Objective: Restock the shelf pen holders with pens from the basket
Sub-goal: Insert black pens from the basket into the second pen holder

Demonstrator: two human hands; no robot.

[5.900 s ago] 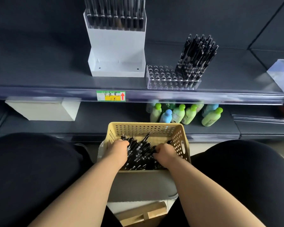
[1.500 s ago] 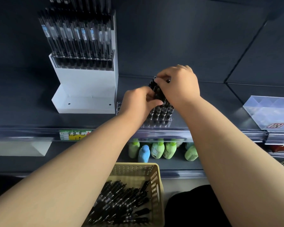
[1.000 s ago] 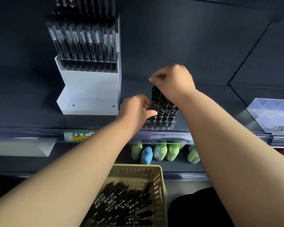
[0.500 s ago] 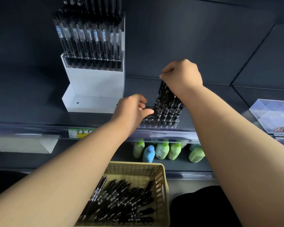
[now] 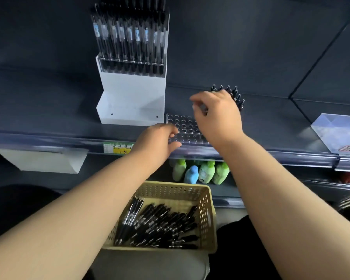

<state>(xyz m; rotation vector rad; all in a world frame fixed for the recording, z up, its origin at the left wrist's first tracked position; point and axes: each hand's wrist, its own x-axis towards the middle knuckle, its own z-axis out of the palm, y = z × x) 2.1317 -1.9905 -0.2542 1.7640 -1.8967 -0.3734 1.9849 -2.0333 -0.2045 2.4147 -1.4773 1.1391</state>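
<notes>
A clear pen holder (image 5: 182,128) with rows of round holes stands at the shelf's front edge. Black pens (image 5: 237,96) stand in its far right part, mostly hidden behind my right hand (image 5: 218,116). That hand hovers over the holder with fingers loosely curled and thumb and forefinger apart, holding nothing. My left hand (image 5: 158,142) sits at the holder's front left corner, loosely curled, with no pen showing in it. Below, a beige basket (image 5: 207,201) holds several black pens (image 5: 160,223). A white holder (image 5: 129,98) at the back left carries a row of pens (image 5: 129,37).
Green and blue bottles (image 5: 200,172) stand on the lower shelf behind the basket. A yellow price tag (image 5: 119,148) sticks to the shelf rail. A clear box (image 5: 341,134) lies at the right, a white box (image 5: 42,160) under the shelf at the left.
My right hand has let go of the pens standing in the clear holder and drawn back over it. My left hand has pulled away from the pens toward the shelf edge.
</notes>
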